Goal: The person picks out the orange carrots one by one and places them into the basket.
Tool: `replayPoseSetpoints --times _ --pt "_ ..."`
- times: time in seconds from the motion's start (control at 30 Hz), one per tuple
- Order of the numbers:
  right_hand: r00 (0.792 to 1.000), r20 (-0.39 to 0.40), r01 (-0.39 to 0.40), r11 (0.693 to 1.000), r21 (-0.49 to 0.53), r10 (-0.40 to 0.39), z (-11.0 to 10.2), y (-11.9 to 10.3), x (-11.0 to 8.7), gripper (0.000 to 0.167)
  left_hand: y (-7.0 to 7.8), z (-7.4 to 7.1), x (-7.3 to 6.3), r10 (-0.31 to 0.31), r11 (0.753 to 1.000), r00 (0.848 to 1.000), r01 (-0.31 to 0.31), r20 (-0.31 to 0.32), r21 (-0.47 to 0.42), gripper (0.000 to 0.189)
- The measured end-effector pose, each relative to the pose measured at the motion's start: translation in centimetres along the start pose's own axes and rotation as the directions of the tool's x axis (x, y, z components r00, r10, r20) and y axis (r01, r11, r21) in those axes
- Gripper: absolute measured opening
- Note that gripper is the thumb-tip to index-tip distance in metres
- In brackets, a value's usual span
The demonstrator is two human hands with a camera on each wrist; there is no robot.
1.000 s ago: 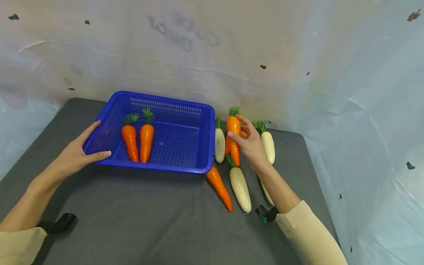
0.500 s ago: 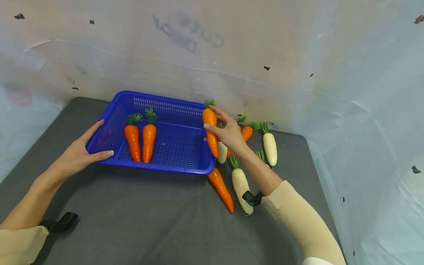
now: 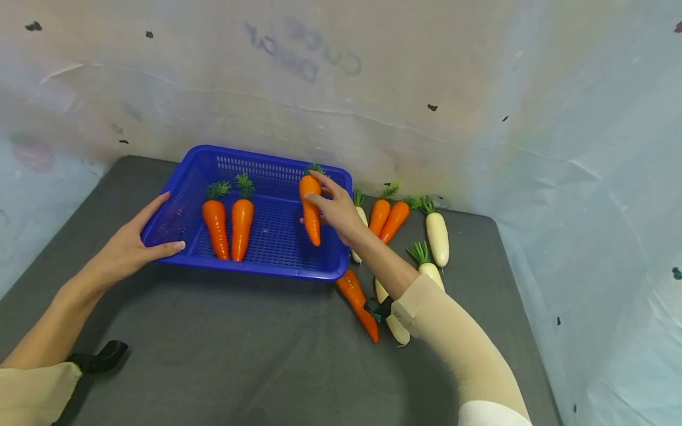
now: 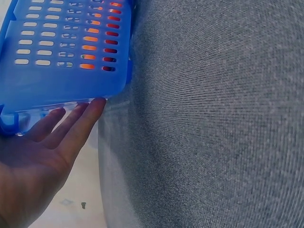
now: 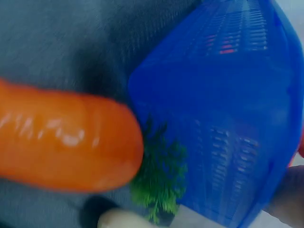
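Observation:
My left hand (image 3: 125,245) grips the left end of a blue plastic basket (image 3: 250,269), thumb over the near rim. In the left wrist view, that hand's fingers (image 4: 78,128) lie against the basket's outer side. Over the basket's right part, my right hand (image 3: 341,210) pinches an orange carrot (image 3: 311,207) with a green top, its tip pointing toward me. Inside, at the left, one carrot (image 3: 215,228) lies beside another carrot (image 3: 242,228). The right wrist view shows part of my right hand (image 5: 289,197) at the edge, beyond the basket wall.
Right of the basket lie more carrots (image 3: 395,220) and several white radishes (image 3: 438,236). One carrot (image 3: 354,296) reaches out from the basket's near right corner. Grey cloth (image 3: 240,355) covers the table; a pale sheet (image 3: 373,71) hangs behind it.
My right hand has carried the carrot leftward from the pile, across the basket's right rim, to over the inside. My left hand stays on the basket.

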State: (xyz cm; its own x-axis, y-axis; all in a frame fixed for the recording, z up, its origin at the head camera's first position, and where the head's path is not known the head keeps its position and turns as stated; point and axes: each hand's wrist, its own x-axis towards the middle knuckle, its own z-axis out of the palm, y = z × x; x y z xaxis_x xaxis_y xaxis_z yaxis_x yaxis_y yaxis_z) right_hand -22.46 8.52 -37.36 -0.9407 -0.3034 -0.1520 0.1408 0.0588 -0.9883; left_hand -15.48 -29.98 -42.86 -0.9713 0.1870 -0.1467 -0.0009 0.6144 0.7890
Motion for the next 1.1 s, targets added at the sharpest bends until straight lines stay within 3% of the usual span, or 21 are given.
replayPoseSetpoints --times 0.33,0.5,0.63,0.73,0.93,1.1 --pt "0.999 -0.035 -0.042 0.985 -0.167 0.037 2.9 1.6 2.3 0.062 -0.2 -0.3 0.2 -0.020 1.000 1.000 0.020 0.010 -0.003 0.102" --pt "0.998 -0.032 -0.070 0.949 -0.308 0.063 4.7 2.4 3.5 0.063 0.0 -0.1 0.0 -0.023 1.000 1.000 0.023 0.004 -0.005 0.102" --pt "0.997 -0.024 -0.083 0.928 -0.364 0.079 6.0 3.0 3.9 0.063 0.0 0.1 0.0 -0.019 1.000 1.000 0.019 0.007 -0.013 0.102" --pt "0.997 -0.025 -0.076 0.891 -0.447 0.073 7.0 3.3 4.2 0.063 0.0 0.2 0.1 -0.019 1.000 1.000 0.019 0.012 -0.018 0.101" --pt "0.998 -0.019 -0.056 0.769 -0.637 0.057 8.9 3.9 4.6 0.064 0.0 0.3 0.0 -0.009 1.000 1.000 0.008 -0.010 -0.012 0.102" --pt "0.997 -0.025 -0.075 0.733 -0.676 0.078 9.5 4.2 4.6 0.062 0.0 0.1 -0.2 -0.002 1.000 1.000 0.002 -0.014 -0.017 0.102"
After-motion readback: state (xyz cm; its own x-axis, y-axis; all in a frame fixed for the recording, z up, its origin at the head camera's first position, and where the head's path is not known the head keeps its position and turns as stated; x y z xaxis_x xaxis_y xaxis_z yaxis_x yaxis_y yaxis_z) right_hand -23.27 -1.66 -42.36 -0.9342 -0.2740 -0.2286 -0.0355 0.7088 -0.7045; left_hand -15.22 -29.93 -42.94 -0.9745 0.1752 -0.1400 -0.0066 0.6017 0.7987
